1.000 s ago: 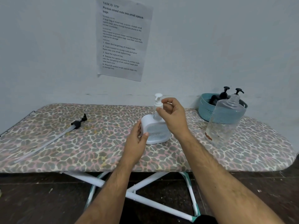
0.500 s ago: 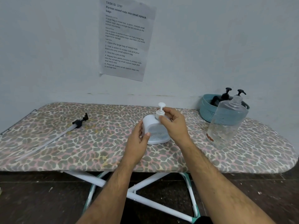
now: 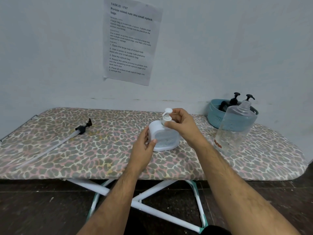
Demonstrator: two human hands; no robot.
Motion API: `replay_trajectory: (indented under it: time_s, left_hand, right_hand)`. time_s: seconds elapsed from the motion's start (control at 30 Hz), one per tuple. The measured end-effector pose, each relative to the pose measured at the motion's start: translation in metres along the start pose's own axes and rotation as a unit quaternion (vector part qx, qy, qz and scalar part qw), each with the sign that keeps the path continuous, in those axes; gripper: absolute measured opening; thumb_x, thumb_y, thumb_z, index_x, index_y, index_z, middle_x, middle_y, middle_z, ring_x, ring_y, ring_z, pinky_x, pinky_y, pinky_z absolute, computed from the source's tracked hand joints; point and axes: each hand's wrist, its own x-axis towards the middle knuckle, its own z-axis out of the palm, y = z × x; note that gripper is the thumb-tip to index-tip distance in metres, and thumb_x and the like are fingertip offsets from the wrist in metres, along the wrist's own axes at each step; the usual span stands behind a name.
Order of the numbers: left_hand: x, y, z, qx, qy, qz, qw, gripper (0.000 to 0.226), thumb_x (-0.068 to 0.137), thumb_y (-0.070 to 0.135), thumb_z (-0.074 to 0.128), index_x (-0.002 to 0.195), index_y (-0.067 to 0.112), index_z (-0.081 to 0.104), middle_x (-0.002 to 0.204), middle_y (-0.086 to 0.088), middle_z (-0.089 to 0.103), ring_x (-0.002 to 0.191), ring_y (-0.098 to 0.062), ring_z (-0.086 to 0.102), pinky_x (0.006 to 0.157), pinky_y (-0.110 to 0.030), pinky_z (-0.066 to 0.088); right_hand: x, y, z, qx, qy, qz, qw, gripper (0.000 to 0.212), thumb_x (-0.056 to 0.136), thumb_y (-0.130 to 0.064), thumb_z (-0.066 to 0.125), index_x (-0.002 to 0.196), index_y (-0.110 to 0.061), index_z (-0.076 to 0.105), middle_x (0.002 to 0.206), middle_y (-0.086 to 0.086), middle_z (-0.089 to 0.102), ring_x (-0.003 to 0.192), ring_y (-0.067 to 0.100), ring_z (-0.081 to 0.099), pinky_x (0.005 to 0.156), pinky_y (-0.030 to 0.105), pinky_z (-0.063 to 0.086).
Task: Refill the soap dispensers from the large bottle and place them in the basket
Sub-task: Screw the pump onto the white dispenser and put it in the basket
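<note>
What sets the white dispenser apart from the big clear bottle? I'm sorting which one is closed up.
The white dispenser is opaque and squat; the large clear bottle is see-through and taller. The dispenser has its white pump in its neck, with the right hand at the collar and the left hand gripping its side; the bottle's neck is open and nobody touches it. Both stand upright on the ironing board.

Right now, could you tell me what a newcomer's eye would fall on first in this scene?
Probably the white soap dispenser at the middle of the leopard-print ironing board: the left hand steadies its body while the right hand pinches the pump collar. Next, the large clear bottle, uncapped, stands to the right in front of the teal basket, and a black pump with a long tube lies at the left.
</note>
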Motion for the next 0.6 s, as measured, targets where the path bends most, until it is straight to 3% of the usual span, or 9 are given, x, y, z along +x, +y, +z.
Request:
replay_trajectory:
  time_s: [0.1, 0.2, 0.27, 0.33, 0.43, 0.6]
  left_hand:
    - [0.000, 0.001, 0.000, 0.000, 0.000, 0.000, 1.000, 0.059, 0.096, 0.019, 0.058, 0.148, 0.030, 0.034, 0.137, 0.014, 0.047, 0.112, 0.011, 0.050, 0.088, -0.016, 0.047]
    - [0.000, 0.002, 0.001, -0.005, 0.000, 0.003, 1.000, 0.058, 0.096, 0.016, 0.058, 0.148, 0.029, 0.034, 0.134, 0.015, 0.048, 0.111, 0.012, 0.051, 0.089, -0.017, 0.047]
    - [-0.001, 0.002, 0.001, -0.004, -0.001, 0.003, 1.000, 0.058, 0.096, 0.017, 0.058, 0.148, 0.030, 0.034, 0.133, 0.016, 0.048, 0.111, 0.012, 0.051, 0.089, -0.018, 0.048]
    - [-0.001, 0.001, 0.000, -0.002, -0.002, 0.004, 1.000, 0.057, 0.096, 0.018, 0.058, 0.147, 0.030, 0.034, 0.134, 0.015, 0.049, 0.112, 0.010, 0.051, 0.089, -0.018, 0.049]
    - [-0.001, 0.000, 0.000, 0.000, -0.002, 0.004, 1.000, 0.058, 0.096, 0.018, 0.058, 0.147, 0.029, 0.034, 0.135, 0.013, 0.050, 0.112, 0.010, 0.052, 0.087, -0.017, 0.049]
    - [0.000, 0.000, 0.000, 0.005, -0.001, 0.003, 1.000, 0.059, 0.096, 0.020, 0.058, 0.149, 0.028, 0.033, 0.140, 0.011, 0.048, 0.117, 0.005, 0.051, 0.098, -0.027, 0.049]
  right_hand:
    - [0.002, -0.006, -0.004, -0.012, -0.010, 0.014, 1.000, 0.039, 0.089, -0.006, 0.066, 0.127, -0.014, 0.061, 0.113, 0.003, 0.071, 0.106, 0.011, 0.066, 0.090, 0.023, 0.049]
    - [-0.002, -0.002, 0.000, -0.062, -0.024, -0.004, 0.998, 0.013, 0.092, -0.017, 0.066, 0.103, -0.013, 0.072, 0.100, 0.016, 0.071, 0.085, 0.016, 0.063, 0.077, 0.033, 0.047]
    - [-0.003, 0.002, 0.002, -0.058, -0.003, -0.005, 0.998, 0.006, 0.090, -0.017, 0.069, 0.096, -0.016, 0.072, 0.092, 0.011, 0.071, 0.080, 0.014, 0.063, 0.074, 0.032, 0.047]
    - [-0.004, 0.006, 0.005, -0.052, 0.025, -0.008, 0.998, 0.013, 0.085, -0.020, 0.075, 0.096, -0.019, 0.068, 0.092, 0.001, 0.071, 0.081, 0.012, 0.064, 0.074, 0.032, 0.049]
    - [-0.004, 0.007, 0.008, -0.072, 0.037, -0.016, 0.997, 0.028, 0.080, -0.026, 0.081, 0.101, -0.017, 0.064, 0.098, 0.000, 0.071, 0.088, 0.012, 0.067, 0.077, 0.033, 0.055]
    - [-0.002, 0.005, 0.002, -0.049, 0.007, 0.002, 0.999, 0.042, 0.084, -0.025, 0.073, 0.124, -0.022, 0.062, 0.102, -0.003, 0.072, 0.097, 0.011, 0.068, 0.087, 0.032, 0.053]
